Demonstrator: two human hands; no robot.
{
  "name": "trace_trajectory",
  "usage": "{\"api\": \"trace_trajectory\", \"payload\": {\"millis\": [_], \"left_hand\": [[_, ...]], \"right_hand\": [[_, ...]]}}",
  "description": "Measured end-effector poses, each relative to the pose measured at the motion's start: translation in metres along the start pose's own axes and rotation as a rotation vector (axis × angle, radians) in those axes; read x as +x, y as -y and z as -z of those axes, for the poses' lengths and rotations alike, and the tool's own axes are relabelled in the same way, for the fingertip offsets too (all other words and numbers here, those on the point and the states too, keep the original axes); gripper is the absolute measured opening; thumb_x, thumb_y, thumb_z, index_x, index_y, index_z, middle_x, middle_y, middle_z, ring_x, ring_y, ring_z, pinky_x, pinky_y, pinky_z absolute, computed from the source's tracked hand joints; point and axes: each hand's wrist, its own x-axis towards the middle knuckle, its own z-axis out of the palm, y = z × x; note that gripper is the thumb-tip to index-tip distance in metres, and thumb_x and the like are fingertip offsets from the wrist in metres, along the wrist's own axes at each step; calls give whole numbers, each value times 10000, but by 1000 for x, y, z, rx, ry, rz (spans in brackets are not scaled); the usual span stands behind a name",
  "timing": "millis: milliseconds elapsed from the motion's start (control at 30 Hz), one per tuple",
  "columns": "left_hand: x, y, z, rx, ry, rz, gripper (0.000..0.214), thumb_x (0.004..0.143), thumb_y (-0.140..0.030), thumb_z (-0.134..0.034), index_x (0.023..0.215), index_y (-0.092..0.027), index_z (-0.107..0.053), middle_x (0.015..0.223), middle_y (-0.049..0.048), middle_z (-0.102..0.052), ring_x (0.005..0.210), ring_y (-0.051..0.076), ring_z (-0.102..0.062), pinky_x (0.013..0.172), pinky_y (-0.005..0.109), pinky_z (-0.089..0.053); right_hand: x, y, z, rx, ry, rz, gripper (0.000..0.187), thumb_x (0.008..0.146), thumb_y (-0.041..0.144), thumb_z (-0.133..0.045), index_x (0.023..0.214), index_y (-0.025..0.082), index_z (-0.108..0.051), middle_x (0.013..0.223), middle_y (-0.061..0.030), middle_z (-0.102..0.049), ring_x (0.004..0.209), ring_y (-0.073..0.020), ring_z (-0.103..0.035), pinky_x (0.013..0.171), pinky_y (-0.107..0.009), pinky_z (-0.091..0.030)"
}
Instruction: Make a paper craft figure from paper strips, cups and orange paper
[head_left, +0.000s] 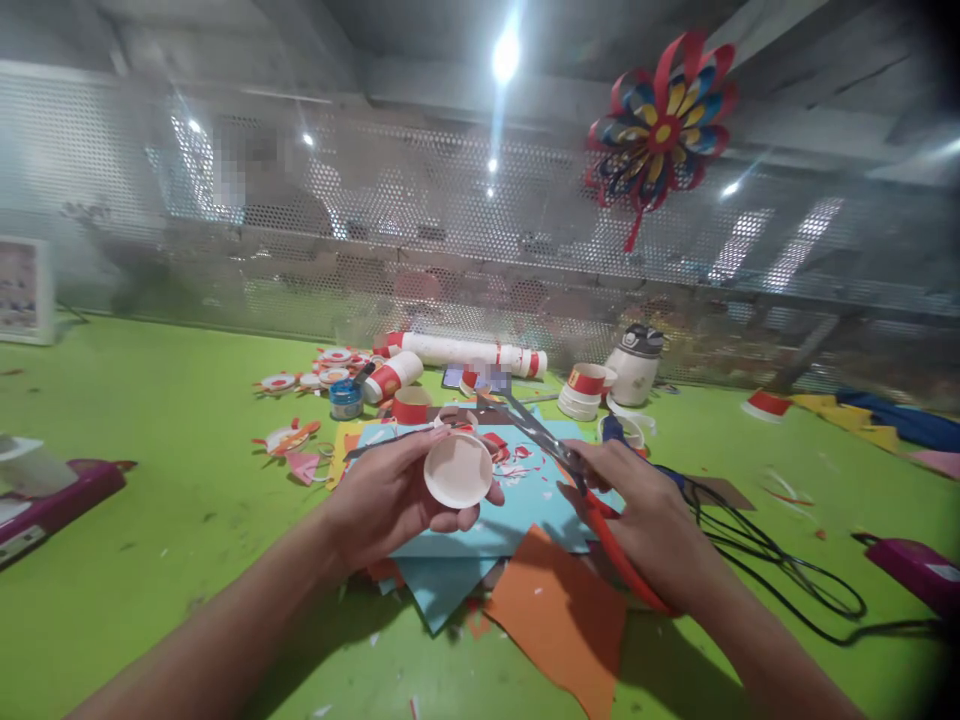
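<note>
My left hand [386, 500] is closed around a paper cup bottom [458, 471], whose round pale face is turned toward me. In my right hand [646, 515] is a pair of scissors [544, 437] with orange-red handles; the blades point up and left, apart from the cup bottom. Whether the blades are spread I cannot tell. Light blue paper [499, 535] lies beneath both hands, with red and white cut scraps [517, 455] on it. An orange sheet [559, 610] lies nearer to me.
Behind the hands stand red-and-white paper cups [585, 385], a long stack of cups [465, 350], a blue jar [346, 400] and a white jug [634, 368]. Black cable [780, 570] curls at right. A purple power strip [75, 500] sits at left on the green table [172, 420].
</note>
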Motion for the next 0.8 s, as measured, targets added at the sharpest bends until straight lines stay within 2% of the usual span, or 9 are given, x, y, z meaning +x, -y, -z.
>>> {"api": "trace_trajectory", "payload": {"millis": [200, 400, 500, 667, 800], "left_hand": [[-1, -7, 2, 50, -96, 30, 351, 914, -348, -375, 890, -81, -602, 787, 137, -658, 523, 144, -606, 350, 171, -279], [-1, -8, 3, 146, -147, 76, 374, 914, -373, -380, 844, -82, -604, 772, 151, -678, 482, 126, -592, 312, 159, -192], [-1, -7, 3, 196, -179, 66, 348, 904, -360, -411, 831, -82, -607, 777, 151, -687, 456, 113, -581, 318, 165, -196], [0, -5, 3, 254, -198, 72, 351, 894, -385, -430, 811, -97, -614, 798, 141, -694, 479, 121, -599, 325, 169, -181], [2, -4, 3, 282, -217, 86, 352, 898, -409, -418, 834, -118, -606, 787, 124, -694, 480, 121, -603, 331, 171, -173]], "right_hand": [[-2, -8, 13, -132, 71, 157, 376, 877, 345, -548, 1226, 206, -536, 850, -62, -584, 734, -190, -575, 651, -296, -463], [3, -10, 26, -197, 180, 268, 321, 868, 217, -495, 1178, 204, -575, 838, -83, -618, 677, -199, -578, 571, -285, -445], [3, -10, 31, -220, 228, 267, 328, 841, 195, -519, 1160, 214, -595, 836, -81, -627, 666, -199, -579, 558, -285, -438], [0, -19, 38, -191, 322, 211, 427, 820, 186, -562, 1240, 261, -549, 914, -71, -634, 735, -203, -596, 632, -301, -459], [-2, -29, 38, -208, 337, 196, 458, 827, 178, -554, 1270, 292, -528, 988, -87, -635, 769, -214, -615, 645, -315, -476]]}}
